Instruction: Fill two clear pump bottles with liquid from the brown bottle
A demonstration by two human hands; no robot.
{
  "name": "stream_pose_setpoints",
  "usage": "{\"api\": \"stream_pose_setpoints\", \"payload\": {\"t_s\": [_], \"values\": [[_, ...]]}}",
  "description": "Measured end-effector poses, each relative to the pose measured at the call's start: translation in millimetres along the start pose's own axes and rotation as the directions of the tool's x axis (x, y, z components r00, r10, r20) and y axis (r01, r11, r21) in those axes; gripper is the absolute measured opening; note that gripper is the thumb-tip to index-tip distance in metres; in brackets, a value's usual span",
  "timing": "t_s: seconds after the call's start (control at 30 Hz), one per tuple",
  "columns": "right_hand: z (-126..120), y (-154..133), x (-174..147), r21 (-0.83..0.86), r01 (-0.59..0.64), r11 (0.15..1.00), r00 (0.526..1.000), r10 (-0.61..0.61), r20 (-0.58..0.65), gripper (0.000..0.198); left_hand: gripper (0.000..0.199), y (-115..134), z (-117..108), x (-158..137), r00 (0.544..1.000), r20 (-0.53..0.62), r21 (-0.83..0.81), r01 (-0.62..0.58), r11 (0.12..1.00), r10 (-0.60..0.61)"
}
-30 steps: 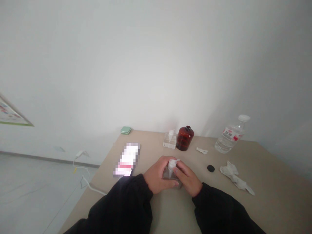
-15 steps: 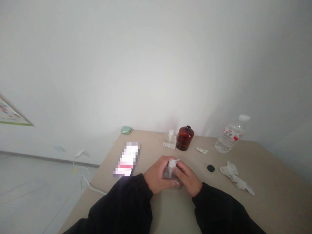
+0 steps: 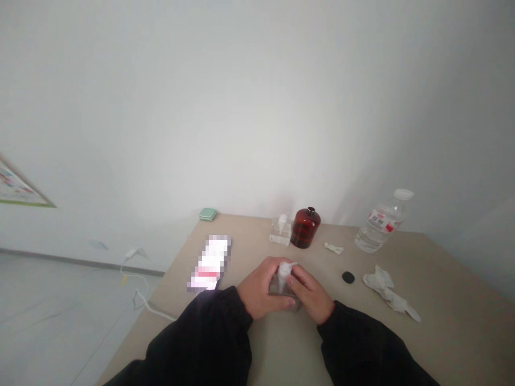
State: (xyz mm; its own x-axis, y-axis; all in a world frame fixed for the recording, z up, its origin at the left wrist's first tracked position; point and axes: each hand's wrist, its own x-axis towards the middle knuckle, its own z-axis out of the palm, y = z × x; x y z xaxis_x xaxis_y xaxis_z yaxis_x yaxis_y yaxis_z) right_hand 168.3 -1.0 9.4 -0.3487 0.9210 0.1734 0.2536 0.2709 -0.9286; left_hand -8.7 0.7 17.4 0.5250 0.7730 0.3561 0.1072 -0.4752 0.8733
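A clear, square pump bottle (image 3: 277, 287) with a white pump top (image 3: 285, 269) stands upright near the middle of the table, between my hands. My left hand (image 3: 260, 288) wraps round its left side, with the thumb across the front. On the right, my right hand (image 3: 311, 294) grips the bottle, its thumb up near the base of the pump. Parts of the bottle are hidden behind my fingers. Beyond my hands, a second clear bottle with a white pump (image 3: 280, 231) stands beside an amber bottle (image 3: 306, 229) that has no cap.
A lit phone (image 3: 211, 262) lies to the left, near a white cable (image 3: 155, 312). At the back left corner sits a green case (image 3: 207, 214). Rightward are a water bottle (image 3: 380, 222), a black disc (image 3: 348, 277), a crumpled white glove-like item (image 3: 388, 292) and a small white scrap (image 3: 333, 248).
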Motion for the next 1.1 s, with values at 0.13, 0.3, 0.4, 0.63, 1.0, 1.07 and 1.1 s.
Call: {"api": "stream_pose_setpoints", "payload": {"t_s": [0.13, 0.3, 0.4, 0.63, 1.0, 1.07, 1.1], "values": [[0, 5, 0, -0.012, 0.008, 1.000, 1.000, -0.008, -0.004, 0.043, 0.071, -1, 0, 0, 1.000, -0.003, 0.004, -0.006, 1.000, 0.006], [0, 6, 0, -0.006, 0.011, 1.000, 1.000, -0.012, -0.008, 0.042, 0.071, 0, -1, 0, 1.000, -0.001, 0.015, -0.003, 1.000, 0.003], [-1, 3, 0, -0.010, 0.007, 1.000, 1.000, -0.007, -0.003, 0.042, 0.071, 1, -1, 0, 1.000, -0.001, 0.014, -0.005, 1.000, 0.005], [0, 4, 0, 0.011, 0.010, 1.000, 1.000, -0.010, -0.010, 0.042, 0.071, 0, -1, 0, 1.000, -0.007, 0.010, 0.000, 1.000, 0.000], [0, -2, 0, -0.013, 0.009, 1.000, 1.000, -0.009, -0.005, 0.042, 0.070, 1, -1, 0, 1.000, -0.004, 0.005, -0.017, 1.000, 0.017], [-1, -3, 0, -0.014, 0.008, 1.000, 1.000, -0.008, -0.004, 0.042, 0.070, 0, -1, 0, 1.000, -0.004, 0.004, -0.015, 1.000, 0.015], [-1, -4, 0, -0.014, 0.004, 1.000, 1.000, -0.004, -0.001, 0.042, 0.070, 1, -1, 0, 1.000, -0.003, 0.003, -0.013, 1.000, 0.013]]}}
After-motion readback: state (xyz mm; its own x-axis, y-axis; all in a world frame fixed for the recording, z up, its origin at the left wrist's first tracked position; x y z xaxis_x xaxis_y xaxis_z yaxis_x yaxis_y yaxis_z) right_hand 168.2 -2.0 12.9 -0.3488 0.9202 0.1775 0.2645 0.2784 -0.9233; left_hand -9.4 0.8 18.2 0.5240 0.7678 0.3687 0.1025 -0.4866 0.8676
